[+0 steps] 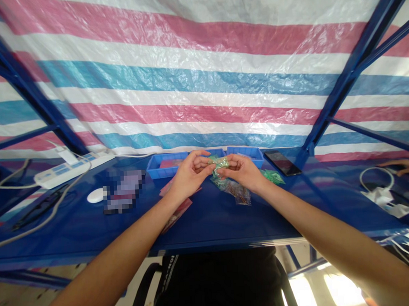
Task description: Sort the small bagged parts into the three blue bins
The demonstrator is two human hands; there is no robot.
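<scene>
Both of my hands meet above the middle of the blue table point(211, 221). My left hand point(189, 172) and my right hand point(242, 170) each pinch one end of a small clear plastic bag point(218, 162) with greenish contents, held between them. Below my right hand another small clear bag point(234, 188) with small reddish parts lies on the table. A green packet point(273, 177) lies just right of my right wrist. Reddish packets point(177, 210) rest under my left wrist.
Blue bins point(164, 166) point(250, 153) stand behind my hands. A phone point(282, 162) lies at the right, a white power strip point(71, 166) and cables at the left, beside a white round object point(96, 195). Another person's hand point(402, 166) is at the far right. Blue frame posts flank the table.
</scene>
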